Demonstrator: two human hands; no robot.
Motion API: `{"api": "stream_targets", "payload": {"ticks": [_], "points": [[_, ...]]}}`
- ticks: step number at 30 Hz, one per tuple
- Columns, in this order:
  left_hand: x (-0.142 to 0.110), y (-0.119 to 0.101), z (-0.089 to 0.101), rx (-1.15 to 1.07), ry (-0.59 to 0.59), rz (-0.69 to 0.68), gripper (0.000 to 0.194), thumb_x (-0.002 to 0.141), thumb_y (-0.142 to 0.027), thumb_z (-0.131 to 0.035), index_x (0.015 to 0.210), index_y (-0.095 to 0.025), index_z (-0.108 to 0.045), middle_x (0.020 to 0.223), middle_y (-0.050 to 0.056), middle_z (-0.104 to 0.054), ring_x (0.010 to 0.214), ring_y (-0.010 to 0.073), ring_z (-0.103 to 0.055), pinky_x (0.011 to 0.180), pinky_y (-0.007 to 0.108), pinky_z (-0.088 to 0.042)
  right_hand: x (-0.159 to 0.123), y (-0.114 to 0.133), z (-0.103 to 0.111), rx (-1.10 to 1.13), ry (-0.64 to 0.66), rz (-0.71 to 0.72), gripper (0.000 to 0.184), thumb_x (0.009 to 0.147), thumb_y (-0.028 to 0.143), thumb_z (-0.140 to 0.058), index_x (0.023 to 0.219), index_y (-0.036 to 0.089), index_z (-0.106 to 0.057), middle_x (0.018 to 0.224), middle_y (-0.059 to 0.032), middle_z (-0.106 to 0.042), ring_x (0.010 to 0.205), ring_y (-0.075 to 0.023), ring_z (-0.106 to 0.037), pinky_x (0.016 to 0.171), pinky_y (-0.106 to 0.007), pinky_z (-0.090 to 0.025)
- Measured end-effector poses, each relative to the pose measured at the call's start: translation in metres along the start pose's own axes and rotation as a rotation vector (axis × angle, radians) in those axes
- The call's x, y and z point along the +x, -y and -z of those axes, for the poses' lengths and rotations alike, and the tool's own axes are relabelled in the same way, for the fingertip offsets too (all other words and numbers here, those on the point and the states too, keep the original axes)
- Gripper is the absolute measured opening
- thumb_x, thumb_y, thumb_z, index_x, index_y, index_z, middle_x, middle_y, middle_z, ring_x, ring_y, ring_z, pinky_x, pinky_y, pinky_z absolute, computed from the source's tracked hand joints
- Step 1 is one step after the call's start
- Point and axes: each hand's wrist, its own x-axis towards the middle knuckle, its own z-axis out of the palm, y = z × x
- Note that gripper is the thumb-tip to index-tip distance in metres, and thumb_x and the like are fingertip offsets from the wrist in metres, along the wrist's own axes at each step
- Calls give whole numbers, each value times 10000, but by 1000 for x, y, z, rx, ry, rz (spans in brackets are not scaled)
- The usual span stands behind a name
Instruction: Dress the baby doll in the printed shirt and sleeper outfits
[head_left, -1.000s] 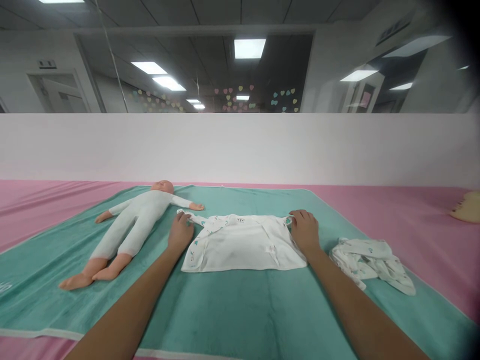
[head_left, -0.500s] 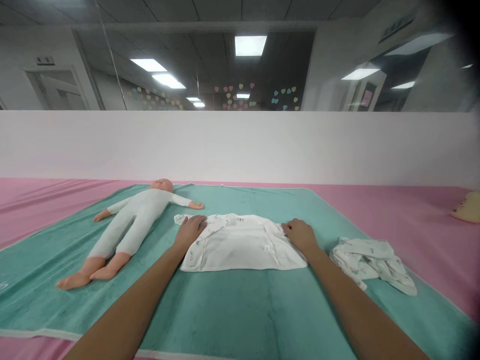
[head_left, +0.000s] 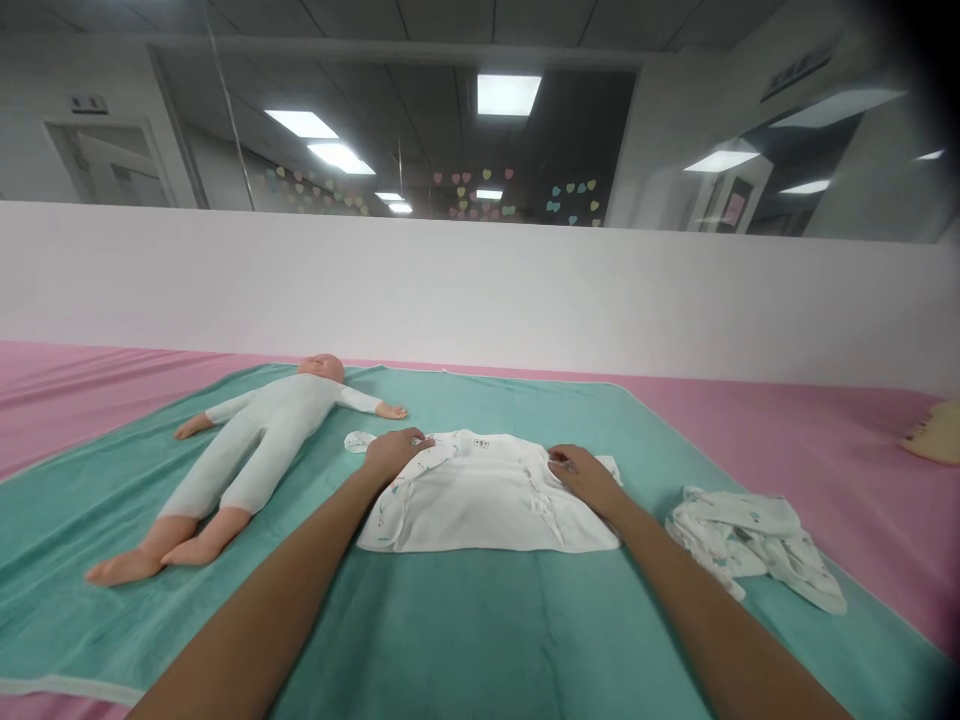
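A small white baby shirt point(head_left: 487, 500) with printed edges lies spread open on the green blanket in front of me. My left hand point(head_left: 394, 455) rests on its upper left part, fingers pointing inward over the printed edge. One sleeve end shows beyond that hand. On the upper right part lies my right hand point(head_left: 589, 478), its fingers slightly bent and apart over the cloth. Both hands look open, touching the fabric without a visible grip. Part of the right sleeve is hidden behind my right hand.
A baby doll point(head_left: 270, 430) in a white suit lies on its back at the left. Crumpled printed baby clothing point(head_left: 750, 540) is at the right. The green blanket point(head_left: 465, 620) covers a pink sheet point(head_left: 765, 430), bounded by a white low wall point(head_left: 480, 295). A yellowish object point(head_left: 934, 435) sits at the far right.
Both hands have moved inward over the shirt, the left toward the right and the right toward the left. More of the right sleeve shows. The view has tilted slightly.
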Motion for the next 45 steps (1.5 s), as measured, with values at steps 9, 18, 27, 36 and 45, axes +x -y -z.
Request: {"api": "stream_targets", "payload": {"ticks": [9,18,27,36,45], "points": [[24,7,-27,-41,-104,-76,377,773,-503,-496,1021,-247,-617,1202,82,-548,1150,298,-434,927,464,-328,28,-2,0,-122,60,-165,246,820,321,-417,948,224,-604,934,-42,-650,770,-182,-571,688,-284,-412],[11,5,-13,-88,-326,-118,256,855,-279,-411,973,-217,-630,1104,86,-570,1154,247,-428,920,337,-336,50,23,-30,-199,-47,-102,202,763,159,-410,783,213,-604,864,-19,-615,759,-151,-539,643,-236,-372],[6,3,-5,-324,-276,70,226,852,-349,-413,962,-258,-589,824,11,-676,813,214,-588,619,270,-371,41,42,-30,-461,-309,-158,310,929,400,-281,963,200,-515,714,-40,-601,604,-160,-508,549,-264,-249],[8,1,-11,-216,-264,62,306,840,-281,-378,1073,-256,-574,1040,53,-654,945,251,-578,727,325,-405,42,39,-31,-480,-209,-192,331,930,392,-257,1057,196,-491,819,-78,-630,684,-193,-548,561,-273,-261],[-13,-12,7,-281,-254,-30,279,872,-286,-354,1043,-248,-571,1048,19,-652,940,198,-589,744,284,-428,23,12,-15,-366,36,-94,413,922,434,-263,1159,271,-558,1167,-21,-604,1047,-175,-547,846,-267,-379]]}}
